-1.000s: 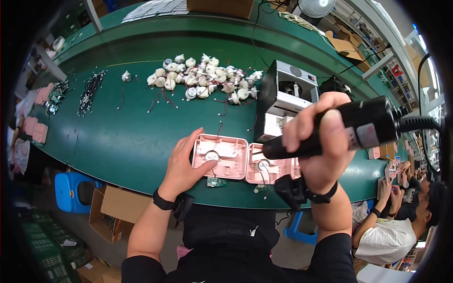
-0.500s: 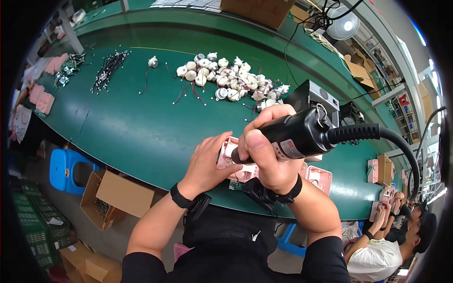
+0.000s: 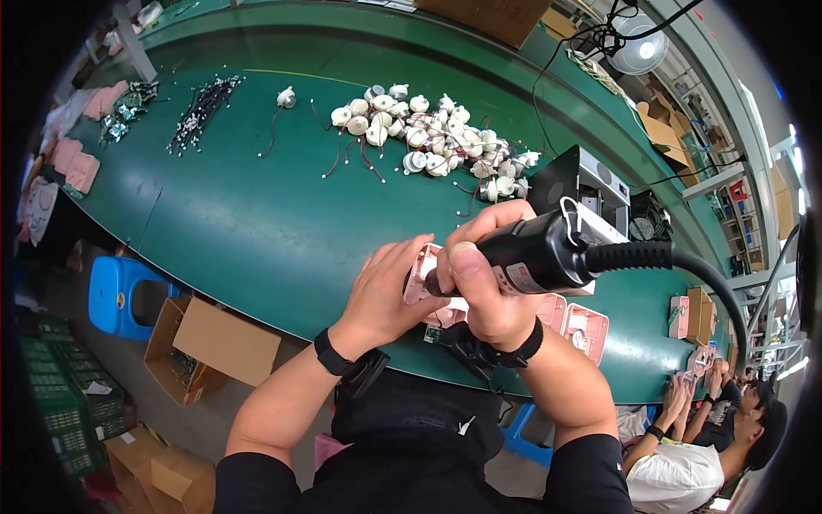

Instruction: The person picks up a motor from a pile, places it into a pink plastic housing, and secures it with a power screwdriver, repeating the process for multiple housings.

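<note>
Pink casing [image 3: 419,267] sits on the green counter [image 3: 248,231]; the left hand [image 3: 377,295] rests, fingers spread, against its side, the right hand [image 3: 492,300] curling its fingers round a black power screwdriver [image 3: 533,255].

Labels seen, wording unreadable

The driver [image 3: 548,244] bears a pale label [image 3: 523,277] with small print, too blurred to read. Well beyond the driver, a carton [image 3: 492,17] shows faint reddish marks; beyond and left of the driver, a motor [image 3: 414,162] carries dark marks, equally illegible
</note>
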Demonstrator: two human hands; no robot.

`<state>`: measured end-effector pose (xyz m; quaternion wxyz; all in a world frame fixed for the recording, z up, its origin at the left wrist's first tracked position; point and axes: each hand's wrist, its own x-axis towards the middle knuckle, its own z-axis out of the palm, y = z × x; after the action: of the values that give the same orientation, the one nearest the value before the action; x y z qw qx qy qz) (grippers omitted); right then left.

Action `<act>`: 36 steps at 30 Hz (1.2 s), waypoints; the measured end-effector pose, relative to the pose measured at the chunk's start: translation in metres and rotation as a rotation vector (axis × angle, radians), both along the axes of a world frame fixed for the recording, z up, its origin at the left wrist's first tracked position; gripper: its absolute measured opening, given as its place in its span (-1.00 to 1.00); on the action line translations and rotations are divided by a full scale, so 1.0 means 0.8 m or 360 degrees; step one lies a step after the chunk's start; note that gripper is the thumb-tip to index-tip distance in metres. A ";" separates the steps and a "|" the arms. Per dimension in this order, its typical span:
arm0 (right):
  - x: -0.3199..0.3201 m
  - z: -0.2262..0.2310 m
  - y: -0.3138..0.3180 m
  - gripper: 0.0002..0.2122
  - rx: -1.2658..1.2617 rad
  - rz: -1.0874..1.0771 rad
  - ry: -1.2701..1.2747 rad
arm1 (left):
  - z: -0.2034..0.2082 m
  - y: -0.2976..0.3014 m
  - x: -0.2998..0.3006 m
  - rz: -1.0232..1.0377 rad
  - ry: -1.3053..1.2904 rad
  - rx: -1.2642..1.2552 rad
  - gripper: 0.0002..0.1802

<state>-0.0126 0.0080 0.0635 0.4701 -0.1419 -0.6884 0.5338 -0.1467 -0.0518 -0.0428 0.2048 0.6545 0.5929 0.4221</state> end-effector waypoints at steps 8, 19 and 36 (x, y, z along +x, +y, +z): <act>0.036 0.040 -0.007 -0.75 -0.0109 -0.0128 0.0101 | 0.018 -0.008 0.020 0.0070 -0.0022 -0.0048 -0.10; 0.056 0.020 0.000 -0.75 -0.0176 -0.0252 0.0057 | 0.016 -0.009 0.013 0.0062 -0.0021 -0.0079 -0.10; 0.045 0.009 0.003 -0.81 -0.0068 -0.0297 0.0085 | 0.017 0.003 0.013 0.0010 0.0078 0.0014 -0.10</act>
<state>0.0231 0.0105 0.0709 0.5329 -0.2010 -0.6478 0.5059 -0.1362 -0.0495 -0.0293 0.1860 0.6635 0.5980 0.4092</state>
